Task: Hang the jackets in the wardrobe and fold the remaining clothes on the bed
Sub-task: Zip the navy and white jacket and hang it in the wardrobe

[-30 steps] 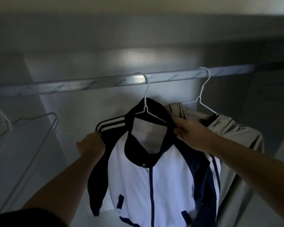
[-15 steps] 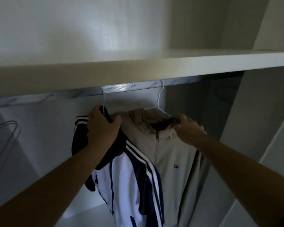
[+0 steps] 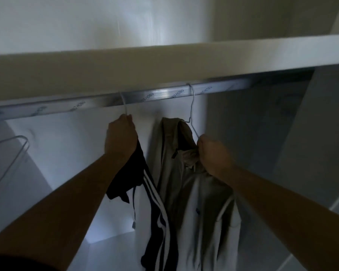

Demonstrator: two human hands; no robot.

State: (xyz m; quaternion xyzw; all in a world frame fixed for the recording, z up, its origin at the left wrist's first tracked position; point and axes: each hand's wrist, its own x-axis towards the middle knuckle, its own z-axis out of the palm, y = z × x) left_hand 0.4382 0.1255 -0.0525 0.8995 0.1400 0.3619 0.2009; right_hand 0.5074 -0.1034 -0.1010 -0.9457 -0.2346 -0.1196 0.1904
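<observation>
Both jackets hang under the rail (image 3: 67,109)
The left hand (image 3: 121,136) curls its fingers round the hanger neck of the navy jacket (image 3: 157,208); the right hand (image 3: 213,155) bunches the collar of the beige jacket (image 3: 184,192). A downward tug could unhook either wire hanger, dropping a jacket.

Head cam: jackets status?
Left hand grips navy jacket top; right hand grips beige jacket collar. Both hang from rail. Nothing in the way.

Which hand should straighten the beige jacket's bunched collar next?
Probably the right hand: it grips the beige jacket at the collar, while the left hand holds the striped jacket at its hanger.
</observation>
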